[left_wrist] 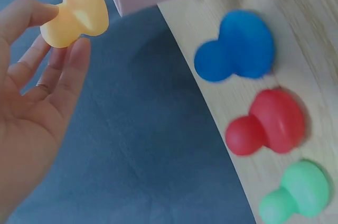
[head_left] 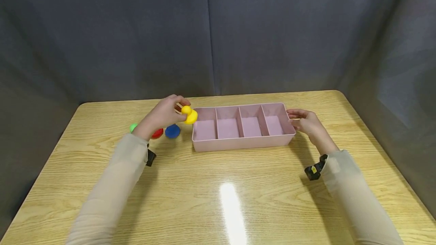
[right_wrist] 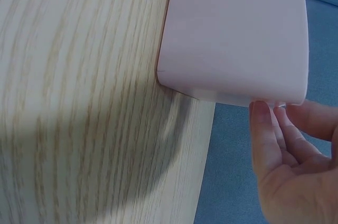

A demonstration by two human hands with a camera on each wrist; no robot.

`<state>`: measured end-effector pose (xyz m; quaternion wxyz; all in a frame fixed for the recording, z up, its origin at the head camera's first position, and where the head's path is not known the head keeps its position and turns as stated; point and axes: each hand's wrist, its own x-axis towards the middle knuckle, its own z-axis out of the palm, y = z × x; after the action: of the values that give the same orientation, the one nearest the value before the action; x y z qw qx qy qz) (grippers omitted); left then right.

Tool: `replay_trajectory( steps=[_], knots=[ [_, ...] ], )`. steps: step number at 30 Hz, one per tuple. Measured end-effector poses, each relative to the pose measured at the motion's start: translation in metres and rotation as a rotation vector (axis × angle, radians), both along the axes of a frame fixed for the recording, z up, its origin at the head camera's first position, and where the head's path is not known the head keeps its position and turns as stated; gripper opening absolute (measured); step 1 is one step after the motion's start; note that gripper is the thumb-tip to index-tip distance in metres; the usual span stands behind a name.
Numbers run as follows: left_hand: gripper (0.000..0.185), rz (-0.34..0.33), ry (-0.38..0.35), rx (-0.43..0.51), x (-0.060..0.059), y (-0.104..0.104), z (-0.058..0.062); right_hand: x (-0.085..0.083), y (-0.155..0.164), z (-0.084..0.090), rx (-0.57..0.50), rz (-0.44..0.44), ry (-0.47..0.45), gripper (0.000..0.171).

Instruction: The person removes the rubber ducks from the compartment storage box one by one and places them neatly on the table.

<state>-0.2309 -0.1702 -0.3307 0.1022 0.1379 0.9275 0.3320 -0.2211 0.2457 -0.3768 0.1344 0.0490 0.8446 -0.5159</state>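
Left hand (head_left: 163, 113) raised, pinching yellow duck (head_left: 189, 115)

Looked smooth, matt plastic: pale pink four-compartment tray (head_left: 238, 144). Seemed soft, rubbery and matt: yellow duck-shaped toy (head_left: 189, 115) left of tray, plus blue (head_left: 172, 131), red (head_left: 157, 134) and green (head_left: 133, 127) ones. Showed glossy, varnished light wood-grain tabletop (head_left: 218, 192) beneath; behind, matt grey cloth backdrop (head_left: 211, 29).

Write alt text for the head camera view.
A person's left hand holds a yellow toy beside the left end of a pink four-compartment tray on a wooden table. The right hand touches the tray's right end; blue, red and green toys lie left.
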Motion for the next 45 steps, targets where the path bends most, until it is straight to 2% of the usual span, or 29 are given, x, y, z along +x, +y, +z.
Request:
replay_trajectory(
  steps=[6, 15, 23, 33, 39, 45],
  knots=[
    [0.043, 0.049, -0.038, -0.041, 0.004, -0.024, 0.0, 0.0, -0.001, 0.0, -0.009, 0.01, 0.005, 0.052],
    [0.044, 0.084, -0.053, -0.075, 0.014, -0.063, -0.001, -0.001, -0.003, 0.001, -0.002, 0.003, -0.004, 0.052],
    [0.045, 0.123, -0.044, -0.125, 0.017, -0.088, -0.001, -0.002, -0.002, -0.001, -0.011, 0.004, -0.001, 0.053],
    [0.044, 0.135, -0.013, -0.173, 0.021, -0.112, 0.0, -0.001, -0.003, 0.001, -0.011, 0.001, -0.006, 0.053],
    [0.046, 0.164, -0.041, -0.183, 0.022, -0.13, -0.007, 0.0, -0.003, 0.001, -0.011, -0.003, -0.008, 0.053],
    [0.046, 0.188, -0.033, -0.197, 0.026, -0.146, -0.015, -0.001, -0.003, 0.0, -0.008, 0.0, -0.015, 0.054]
  ],
)
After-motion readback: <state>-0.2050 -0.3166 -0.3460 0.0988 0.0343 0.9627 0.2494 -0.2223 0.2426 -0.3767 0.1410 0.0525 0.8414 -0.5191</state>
